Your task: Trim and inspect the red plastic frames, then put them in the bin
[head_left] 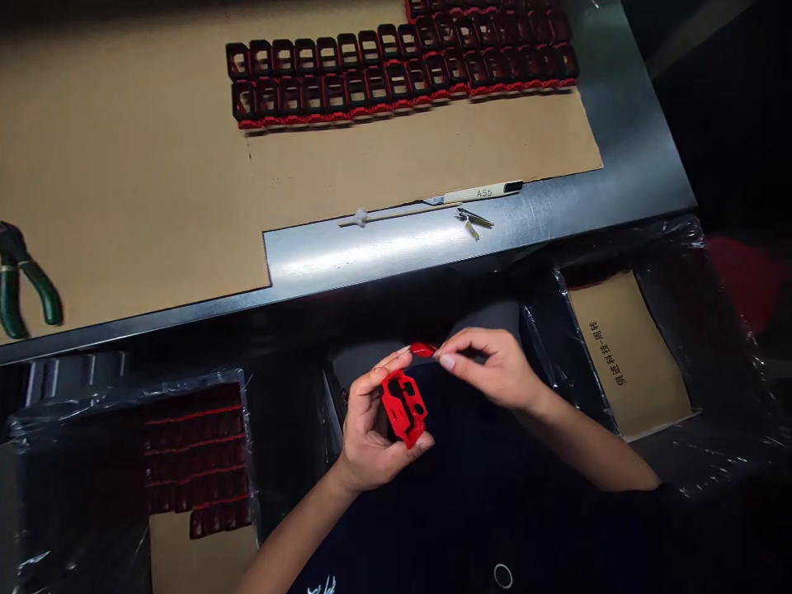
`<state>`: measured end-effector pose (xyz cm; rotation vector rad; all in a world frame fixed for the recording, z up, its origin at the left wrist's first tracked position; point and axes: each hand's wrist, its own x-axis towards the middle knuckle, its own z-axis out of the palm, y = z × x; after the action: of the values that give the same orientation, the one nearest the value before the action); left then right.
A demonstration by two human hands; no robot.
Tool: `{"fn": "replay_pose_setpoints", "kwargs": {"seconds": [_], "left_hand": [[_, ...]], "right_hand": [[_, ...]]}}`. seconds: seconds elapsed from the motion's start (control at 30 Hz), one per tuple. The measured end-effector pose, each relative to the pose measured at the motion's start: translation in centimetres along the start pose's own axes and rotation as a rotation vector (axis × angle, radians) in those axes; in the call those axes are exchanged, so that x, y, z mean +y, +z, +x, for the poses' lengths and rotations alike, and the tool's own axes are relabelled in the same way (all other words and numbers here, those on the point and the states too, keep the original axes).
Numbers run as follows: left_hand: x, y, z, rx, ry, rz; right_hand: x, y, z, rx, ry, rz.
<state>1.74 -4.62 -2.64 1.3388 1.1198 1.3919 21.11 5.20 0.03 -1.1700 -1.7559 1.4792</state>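
Observing curled left hand [365, 433] gripping a red plastic frame [404, 407] at six o'clock, right hand [488, 371] pinching a small red plastic piece [422, 349]; double rows of black-and-red frames [402, 74] lie at twelve o'clock, more in a plastic-lined bin [244, 412] at eight o'clock.

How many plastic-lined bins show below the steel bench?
2: one bin lower left, holding red frames; one bin lower right, holding a cardboard sheet. More may lie out of view.

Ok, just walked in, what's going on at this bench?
A person holds a red frame in their left hand, while their right hand pinches a small red piece just above it. Rows of red-edged dark frames sit on cardboard on a steel bench, with green-handled pliers off to the left.
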Motion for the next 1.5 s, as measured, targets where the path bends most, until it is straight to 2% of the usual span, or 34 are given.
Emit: {"fn": "replay_pose_setpoints", "kwargs": {"seconds": [0.07, 0.13, 0.33, 0.6, 0.77, 0.97, 1.37, 1.5], "left_hand": [[-0.2, 0.1, 0.2, -0.017, 0.028, -0.021], [-0.4, 0.1, 0.3, -0.036, 0.047, -0.027], [-0.4, 0.0, 0.2, -0.057, 0.061, 0.062], [-0.3, -0.3, 0.7, -0.119, 0.254, 0.223], [-0.2, -0.8, 0.7, -0.163, 0.359, 0.353], [0.0, -1.0, 0.4, -0.18, 0.355, 0.38], [0.1, -0.9, 0.4, -0.163, 0.362, 0.394], [0.1, -1.1, 0.4, -0.168, 0.376, 0.424]], "right_hand": [[0.1, 1.2, -1.5, -0.136, 0.113, 0.149], [0.3, 1.8, -2.3, -0.215, 0.175, 0.257], [0.1, 1.8, -2.3, -0.272, 0.221, 0.381], [-2.5, 2.2, -1.8, -0.237, 0.246, 0.18], [-3.3, 1.9, -1.9, -0.239, 0.132, 0.004], [-3.7, 1.1, -1.8, -0.311, 0.041, -0.056], [-4.1, -0.1, -1.2, -0.432, 0.049, -0.016], [-4.0, 0.0, -1.2, -0.436, 0.082, -0.003]]}}
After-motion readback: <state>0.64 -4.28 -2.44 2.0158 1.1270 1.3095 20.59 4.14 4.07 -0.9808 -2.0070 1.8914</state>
